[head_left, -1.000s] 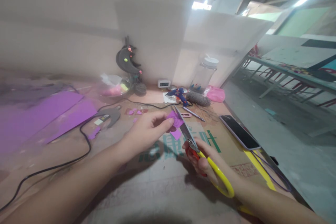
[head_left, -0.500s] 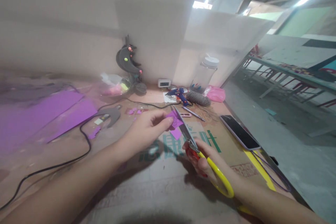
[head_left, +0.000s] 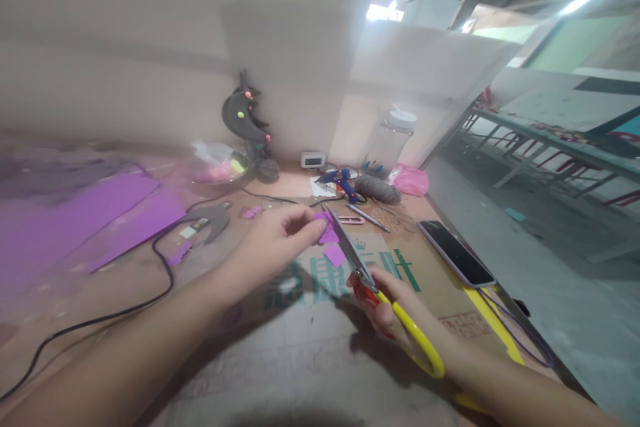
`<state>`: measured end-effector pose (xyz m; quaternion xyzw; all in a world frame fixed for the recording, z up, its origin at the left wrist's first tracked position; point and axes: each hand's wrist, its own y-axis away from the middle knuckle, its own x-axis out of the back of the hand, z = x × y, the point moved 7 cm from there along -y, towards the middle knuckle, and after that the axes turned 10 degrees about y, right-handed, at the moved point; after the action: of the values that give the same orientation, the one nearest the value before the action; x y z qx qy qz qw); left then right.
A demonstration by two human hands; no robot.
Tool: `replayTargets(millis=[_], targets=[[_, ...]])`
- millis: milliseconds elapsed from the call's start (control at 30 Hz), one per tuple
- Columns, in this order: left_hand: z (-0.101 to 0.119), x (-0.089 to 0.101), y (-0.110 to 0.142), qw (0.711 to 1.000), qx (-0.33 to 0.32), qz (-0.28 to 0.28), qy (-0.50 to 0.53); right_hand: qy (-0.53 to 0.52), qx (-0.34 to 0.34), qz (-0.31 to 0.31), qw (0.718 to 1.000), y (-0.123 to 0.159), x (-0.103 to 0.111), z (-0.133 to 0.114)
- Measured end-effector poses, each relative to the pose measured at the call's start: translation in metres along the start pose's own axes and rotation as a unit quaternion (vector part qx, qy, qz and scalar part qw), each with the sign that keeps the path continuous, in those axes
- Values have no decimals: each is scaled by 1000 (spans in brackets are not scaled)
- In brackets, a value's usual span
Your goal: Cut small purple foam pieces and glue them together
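Note:
Between the thumb and fingers of my left hand (head_left: 275, 240) is a small purple piece of sheet material (head_left: 329, 231), paper or foam. My right hand (head_left: 395, 300) grips scissors (head_left: 417, 340) with yellow and red handles; its fingers are partly hidden by them. The long metal blades point up and left, lying nearly together along the right edge of the purple piece. Below them, a small purple scrap (head_left: 335, 254) rests on the printed cardboard (head_left: 320, 347).
Large purple sheets (head_left: 135, 227) lie at left near a black cord (head_left: 165, 260). Behind my hands are a blue glue gun (head_left: 340, 180), grey yarn (head_left: 377, 189), a pen (head_left: 369, 218) and a clear jar (head_left: 385, 147). A phone (head_left: 456, 253) lies at the table's right edge.
The scissor blades have come closer together. The purple piece in my left hand looks smaller and sits slightly further left, apart from the scrap on the cardboard.

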<state>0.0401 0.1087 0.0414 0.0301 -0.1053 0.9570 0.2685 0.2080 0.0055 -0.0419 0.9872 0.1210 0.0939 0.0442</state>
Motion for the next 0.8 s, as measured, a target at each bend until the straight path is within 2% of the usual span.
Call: replayTargets(millis=[200,367,500,700,800], targets=[[-4,-11,1,998,18,-24,63,13,36,2,999,0,1,-4],[-6,-10,1,994,3,25,103,21,32,-2,999,2,-2,-10],[-5,-12,1,994,0,25,106,48,39,-35,997,6,-9,-24],[-4,-21,5,998,-4,-4,68,57,147,-51,986,7,-11,-34],[-7,-25,7,998,-5,-13,56,43,163,-56,984,6,-12,-30]])
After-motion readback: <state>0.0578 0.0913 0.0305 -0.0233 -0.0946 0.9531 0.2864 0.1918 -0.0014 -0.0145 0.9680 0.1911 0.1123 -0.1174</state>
